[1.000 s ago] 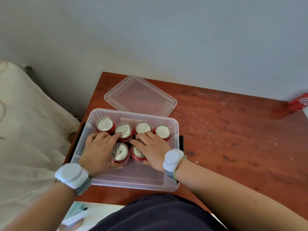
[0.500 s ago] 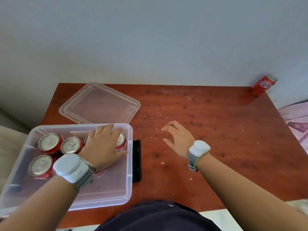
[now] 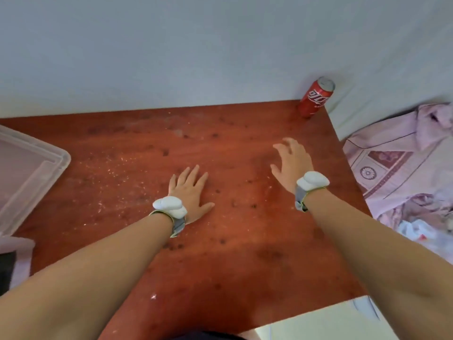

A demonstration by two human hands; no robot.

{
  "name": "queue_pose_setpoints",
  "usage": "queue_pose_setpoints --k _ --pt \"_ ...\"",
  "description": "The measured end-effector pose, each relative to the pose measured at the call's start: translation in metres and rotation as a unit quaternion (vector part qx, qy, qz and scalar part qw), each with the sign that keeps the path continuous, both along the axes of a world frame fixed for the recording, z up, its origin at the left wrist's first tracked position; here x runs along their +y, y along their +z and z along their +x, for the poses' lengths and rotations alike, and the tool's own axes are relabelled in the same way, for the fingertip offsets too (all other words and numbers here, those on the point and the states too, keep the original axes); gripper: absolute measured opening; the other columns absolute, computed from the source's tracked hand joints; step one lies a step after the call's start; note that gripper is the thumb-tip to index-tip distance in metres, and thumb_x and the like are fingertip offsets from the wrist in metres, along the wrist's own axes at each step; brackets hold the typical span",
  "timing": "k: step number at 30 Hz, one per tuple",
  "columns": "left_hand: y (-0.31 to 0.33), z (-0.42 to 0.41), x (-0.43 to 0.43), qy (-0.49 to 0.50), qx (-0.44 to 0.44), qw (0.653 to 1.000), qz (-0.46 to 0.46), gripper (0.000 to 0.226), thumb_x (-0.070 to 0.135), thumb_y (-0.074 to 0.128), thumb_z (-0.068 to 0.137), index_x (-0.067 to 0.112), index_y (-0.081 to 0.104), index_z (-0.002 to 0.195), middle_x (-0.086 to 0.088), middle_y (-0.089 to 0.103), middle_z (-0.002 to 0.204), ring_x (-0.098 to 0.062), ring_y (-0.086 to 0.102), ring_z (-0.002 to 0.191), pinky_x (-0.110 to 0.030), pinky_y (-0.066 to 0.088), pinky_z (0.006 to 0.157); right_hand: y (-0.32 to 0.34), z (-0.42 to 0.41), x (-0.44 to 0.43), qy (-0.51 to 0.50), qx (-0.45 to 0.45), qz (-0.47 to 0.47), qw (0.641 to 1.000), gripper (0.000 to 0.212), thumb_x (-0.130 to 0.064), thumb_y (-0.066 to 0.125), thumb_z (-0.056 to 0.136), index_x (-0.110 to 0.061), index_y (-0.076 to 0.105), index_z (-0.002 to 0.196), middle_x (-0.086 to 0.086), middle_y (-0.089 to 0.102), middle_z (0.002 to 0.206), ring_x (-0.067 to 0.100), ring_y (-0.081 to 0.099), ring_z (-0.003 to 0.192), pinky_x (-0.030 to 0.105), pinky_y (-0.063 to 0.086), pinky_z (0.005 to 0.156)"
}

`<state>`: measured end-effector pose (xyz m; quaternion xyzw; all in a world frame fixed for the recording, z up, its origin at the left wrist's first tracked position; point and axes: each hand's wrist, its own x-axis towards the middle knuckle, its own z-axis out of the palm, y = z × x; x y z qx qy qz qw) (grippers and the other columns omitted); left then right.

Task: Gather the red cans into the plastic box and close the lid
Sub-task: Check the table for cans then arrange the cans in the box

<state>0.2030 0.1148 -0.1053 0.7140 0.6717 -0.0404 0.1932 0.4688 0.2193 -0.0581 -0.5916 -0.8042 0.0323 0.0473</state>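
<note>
One red can stands upright at the far right corner of the red-brown table, close to the wall. My right hand hovers over the table with fingers spread, well short of the can and holding nothing. My left hand lies flat on the table's middle, palm down, fingers apart. The clear plastic lid shows at the left edge. Only a corner of the plastic box is visible at the lower left; the cans in it are out of view.
A pale wall runs behind the table. Pink patterned bedding lies past the table's right edge. A dark flat object sits at the lower left by the box. Crumbs are scattered on the table's left half.
My view has swung right, so the box and its cans left the frame. My left hand came off the cans onto the table. My right hand moved further toward the far-right can.
</note>
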Motion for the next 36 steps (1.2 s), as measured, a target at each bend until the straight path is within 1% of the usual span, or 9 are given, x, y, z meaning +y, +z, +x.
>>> queue_pose_setpoints --k 3,7,11,14,17,22,27,29,36 --pt "-0.005 0.031 0.031 -0.017 0.009 0.999 0.039 0.080 0.061 0.041 0.083 0.025 0.010 0.147 -0.005 0.001 0.159 -0.026 -0.001 0.145 -0.053 0.005 0.116 0.019 0.001 0.059 0.002 0.002 0.079 0.997 0.051 -0.024 0.063 0.081 -0.012 0.049 0.128 0.015 0.042 0.140 0.037 0.040 0.123 0.048 0.040 0.093" --pt "-0.004 0.071 0.077 -0.016 0.001 0.996 0.083 0.076 0.057 0.039 0.085 0.025 0.009 0.147 -0.005 0.001 0.159 -0.027 -0.001 0.145 -0.056 0.004 0.114 0.038 0.007 0.131 -0.065 0.014 0.161 0.985 0.053 -0.029 0.060 0.080 -0.016 0.046 0.129 0.011 0.039 0.142 0.037 0.036 0.126 0.049 0.035 0.100" --pt "-0.018 0.096 0.112 -0.021 0.009 0.997 0.068 0.068 0.057 0.029 0.088 0.030 0.007 0.147 -0.003 -0.002 0.159 -0.028 -0.004 0.145 -0.059 0.001 0.113 0.030 0.029 0.188 -0.191 0.002 0.084 0.978 0.060 -0.039 0.062 0.080 -0.022 0.039 0.133 0.009 0.028 0.148 0.040 0.035 0.124 0.049 0.038 0.097" --pt "-0.029 0.095 0.113 -0.029 0.030 0.995 0.090 0.065 0.061 0.017 0.088 0.032 0.008 0.147 -0.002 0.004 0.159 -0.026 -0.002 0.145 -0.059 -0.001 0.114 0.014 0.041 0.200 -0.228 0.083 0.031 0.970 0.059 -0.031 0.062 0.081 -0.030 0.036 0.133 0.008 0.028 0.145 0.040 0.050 0.106 0.043 0.047 0.085" --pt "-0.039 0.093 0.111 -0.030 0.033 0.991 0.125 0.066 0.062 0.018 0.087 0.033 0.016 0.146 -0.002 0.016 0.158 -0.026 0.007 0.145 -0.059 0.003 0.114 -0.005 0.046 0.196 -0.190 0.154 0.117 0.962 0.046 -0.022 0.063 0.081 -0.028 0.047 0.124 0.009 0.036 0.139 0.035 0.055 0.094 0.036 0.050 0.078" --pt "-0.043 0.093 0.111 -0.035 0.030 0.990 0.135 0.065 0.062 0.022 0.087 0.032 0.021 0.145 -0.003 0.021 0.156 -0.027 0.011 0.144 -0.059 0.005 0.113 -0.029 0.051 0.163 -0.161 0.202 0.190 0.947 0.042 -0.015 0.069 0.078 -0.021 0.056 0.118 0.015 0.042 0.138 0.033 0.051 0.106 0.032 0.043 0.085" --pt "-0.038 0.094 0.116 -0.048 0.065 0.992 0.094 0.068 0.063 0.009 0.086 0.033 0.006 0.147 -0.001 0.006 0.159 -0.026 0.000 0.145 -0.058 -0.001 0.114 0.001 0.028 0.137 -0.179 0.246 0.117 0.946 0.052 -0.015 0.079 0.072 -0.026 0.055 0.117 0.009 0.040 0.136 0.032 0.050 0.105 0.037 0.049 0.088" --pt "-0.027 0.083 0.112 -0.059 0.066 0.992 0.088 0.069 0.063 0.007 0.086 0.032 0.001 0.147 -0.002 0.001 0.160 -0.025 -0.003 0.145 -0.056 -0.002 0.115 0.023 -0.001 0.103 -0.113 0.281 0.097 0.948 0.054 -0.015 0.082 0.068 -0.026 0.057 0.116 0.009 0.041 0.133 0.030 0.050 0.108 0.034 0.049 0.087" --pt "0.024 -0.044 0.061 0.073 0.087 0.984 0.138 0.066 0.056 0.035 0.086 0.026 0.024 0.144 -0.007 0.012 0.158 -0.028 0.009 0.143 -0.056 0.006 0.113 0.107 -0.122 0.009 0.114 0.363 0.039 0.924 0.055 -0.016 0.082 0.067 -0.024 0.057 0.115 0.008 0.041 0.129 0.024 0.050 0.115 0.039 0.052 0.092"
